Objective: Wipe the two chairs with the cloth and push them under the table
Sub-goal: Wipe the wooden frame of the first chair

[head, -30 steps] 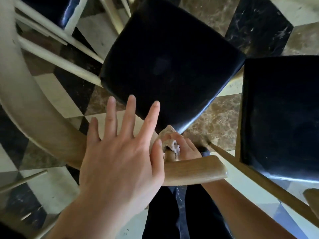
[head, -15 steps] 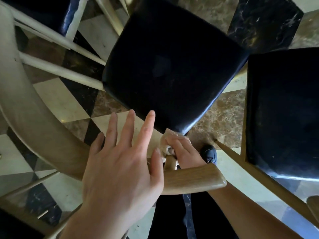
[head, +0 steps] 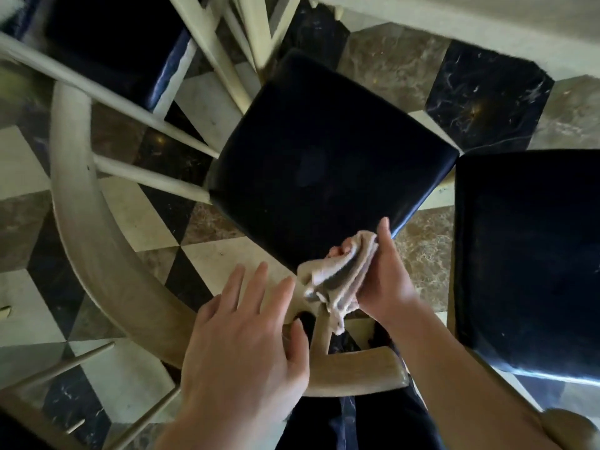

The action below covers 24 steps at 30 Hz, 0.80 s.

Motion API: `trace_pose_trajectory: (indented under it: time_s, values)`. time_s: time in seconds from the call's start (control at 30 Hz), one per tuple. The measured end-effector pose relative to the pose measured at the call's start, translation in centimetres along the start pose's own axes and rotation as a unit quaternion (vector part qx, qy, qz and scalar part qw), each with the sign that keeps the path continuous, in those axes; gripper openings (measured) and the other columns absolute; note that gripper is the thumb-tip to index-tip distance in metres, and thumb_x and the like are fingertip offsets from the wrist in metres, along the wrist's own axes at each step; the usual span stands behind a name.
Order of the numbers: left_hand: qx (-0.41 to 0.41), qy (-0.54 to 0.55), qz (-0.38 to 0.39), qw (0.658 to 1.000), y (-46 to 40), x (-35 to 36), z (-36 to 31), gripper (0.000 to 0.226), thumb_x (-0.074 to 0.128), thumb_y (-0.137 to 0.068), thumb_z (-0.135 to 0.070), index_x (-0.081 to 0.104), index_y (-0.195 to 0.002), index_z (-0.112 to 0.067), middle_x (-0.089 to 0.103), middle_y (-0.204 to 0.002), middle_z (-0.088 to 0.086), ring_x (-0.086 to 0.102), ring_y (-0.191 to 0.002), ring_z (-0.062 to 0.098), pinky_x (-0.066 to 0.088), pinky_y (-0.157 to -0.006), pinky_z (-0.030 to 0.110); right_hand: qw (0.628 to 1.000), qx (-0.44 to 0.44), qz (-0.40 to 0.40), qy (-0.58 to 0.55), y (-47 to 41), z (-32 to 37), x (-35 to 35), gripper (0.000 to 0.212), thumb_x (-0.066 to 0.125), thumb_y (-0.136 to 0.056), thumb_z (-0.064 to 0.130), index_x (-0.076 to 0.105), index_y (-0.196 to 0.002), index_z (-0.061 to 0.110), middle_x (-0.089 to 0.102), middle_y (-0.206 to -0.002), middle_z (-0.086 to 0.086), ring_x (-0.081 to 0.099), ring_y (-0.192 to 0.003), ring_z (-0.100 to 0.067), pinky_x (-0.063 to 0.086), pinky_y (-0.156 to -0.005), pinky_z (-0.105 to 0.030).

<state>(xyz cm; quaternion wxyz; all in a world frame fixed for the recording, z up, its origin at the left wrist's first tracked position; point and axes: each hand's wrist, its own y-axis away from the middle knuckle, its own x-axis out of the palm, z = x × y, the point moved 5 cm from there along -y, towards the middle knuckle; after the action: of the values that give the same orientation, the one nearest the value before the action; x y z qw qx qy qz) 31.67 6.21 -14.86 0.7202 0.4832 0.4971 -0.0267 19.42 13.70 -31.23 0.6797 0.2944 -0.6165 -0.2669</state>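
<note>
I look straight down on a chair with a black padded seat (head: 324, 170) and a curved pale wooden backrest (head: 107, 254). My left hand (head: 246, 339) lies flat on the backrest's near end, fingers spread. A crumpled beige cloth (head: 337, 280) is gripped in my right hand (head: 383, 284), which hovers at the seat's near corner, above a back spindle. At the right stands a second chair with a black seat (head: 526, 254).
A third black-seated chair (head: 107, 43) stands at the top left with pale spindles. The pale table edge (head: 470, 30) runs along the top right. The floor is checkered marble (head: 487, 92). My dark trousers (head: 357, 423) show below the backrest.
My right hand has lifted out from behind the backrest with the cloth, now up at the seat's near corner. The view has tilted forward, showing the table edge. My left hand stays on the backrest.
</note>
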Motion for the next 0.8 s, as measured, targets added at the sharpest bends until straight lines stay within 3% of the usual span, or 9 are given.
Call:
trace_pose_trajectory:
  time_s: [0.1,0.27,0.33,0.43,0.53,0.63,0.67,0.73,0.8]
  values:
    - [0.003,0.016,-0.008,1.000,0.1,0.0,-0.1,0.054,0.038,-0.081,-0.050,0.063,-0.127,-0.034,0.056,-0.144,0.000,0.047,-0.137,0.025,0.049,-0.095,0.049,0.996,-0.038,0.032,-0.078,0.5,1.8,0.3,0.087,0.051,-0.082,0.081,0.067,-0.129,0.009,0.065,-0.132,-0.018,0.059,-0.126,-0.035,0.045,-0.105,-0.051]
    - [0.036,0.048,-0.035,0.998,-0.4,-1.1,0.2,0.043,0.048,-0.069,-0.048,0.076,-0.096,-0.030,0.072,-0.117,0.002,0.068,-0.108,0.028,0.057,-0.067,0.045,0.997,-0.060,-0.032,0.021,0.0,4.6,3.1,0.037,0.075,-0.085,0.025,0.071,-0.114,0.002,0.071,-0.112,-0.020,0.070,-0.105,-0.035,0.057,-0.087,-0.048]
    - [0.061,0.054,-0.028,0.996,-0.4,-0.7,-0.5,0.039,0.049,-0.066,-0.050,0.076,-0.087,-0.032,0.075,-0.110,0.001,0.072,-0.100,0.027,0.057,-0.061,0.044,0.994,-0.055,-0.086,0.034,-0.1,5.8,3.3,0.050,0.078,-0.074,0.010,0.066,-0.122,0.000,0.072,-0.114,-0.021,0.072,-0.102,-0.034,0.059,-0.084,-0.048]
    - [0.120,0.078,-0.021,0.990,-0.4,-0.3,-0.9,0.029,0.065,-0.059,-0.052,0.076,-0.076,-0.032,0.076,-0.095,-0.002,0.074,-0.081,0.020,0.055,-0.050,0.038,0.986,-0.090,-0.133,0.033,-0.3,7.5,4.0,0.057,0.075,-0.079,0.017,0.060,-0.131,0.000,0.069,-0.120,-0.022,0.069,-0.108,-0.036,0.057,-0.090,-0.049]
    - [0.164,0.140,-0.035,0.976,-1.5,-2.1,-0.5,0.034,0.080,-0.046,-0.055,0.078,-0.069,-0.030,0.074,-0.075,-0.007,0.070,-0.060,0.005,0.049,-0.044,0.020,0.987,-0.109,-0.119,0.006,0.0,8.1,5.1,0.057,0.070,-0.085,0.047,0.065,-0.126,0.008,0.069,-0.117,-0.020,0.068,-0.106,-0.034,0.056,-0.091,-0.046]
    - [0.164,0.242,-0.055,0.955,-4.2,-5.7,3.1,0.038,0.072,-0.037,-0.068,0.070,-0.054,-0.034,0.068,-0.074,-0.025,0.061,-0.061,-0.018,0.043,-0.064,0.002,0.986,-0.125,-0.112,0.014,-0.4,7.8,6.8,0.041,0.077,-0.077,0.044,0.076,-0.100,0.011,0.072,-0.101,-0.018,0.072,-0.091,-0.033,0.059,-0.079,-0.045]
    - [0.145,0.303,-0.050,0.941,-4.9,-6.3,4.1,0.037,0.068,-0.041,-0.068,0.069,-0.059,-0.035,0.063,-0.085,-0.033,0.060,-0.073,-0.021,0.042,-0.076,0.001,0.985,-0.130,-0.107,0.024,-0.5,7.5,7.4,0.034,0.081,-0.069,0.036,0.077,-0.093,0.011,0.072,-0.097,-0.017,0.072,-0.086,-0.032,0.060,-0.076,-0.045]
    - [0.078,0.460,-0.037,0.884,-7.7,-7.2,5.7,0.046,0.055,-0.065,-0.062,0.054,-0.110,-0.053,0.047,-0.115,-0.035,0.050,-0.111,-0.012,0.041,-0.094,0.013,0.986,-0.128,-0.088,0.055,-1.0,7.0,8.9,0.035,0.084,-0.056,0.019,0.077,-0.089,0.008,0.071,-0.096,-0.019,0.072,-0.083,-0.032,0.060,-0.073,-0.044]
    - [0.051,0.532,0.001,0.845,-11.2,-8.1,7.0,0.060,0.057,-0.075,-0.064,0.034,-0.129,-0.055,0.037,-0.129,-0.031,0.039,-0.123,-0.006,0.041,-0.095,0.022,0.990,-0.115,-0.036,0.077,-1.0,6.6,10.5,0.036,0.078,-0.057,0.010,0.074,-0.091,0.001,0.070,-0.093,-0.021,0.071,-0.079,-0.032,0.059,-0.067,-0.042]
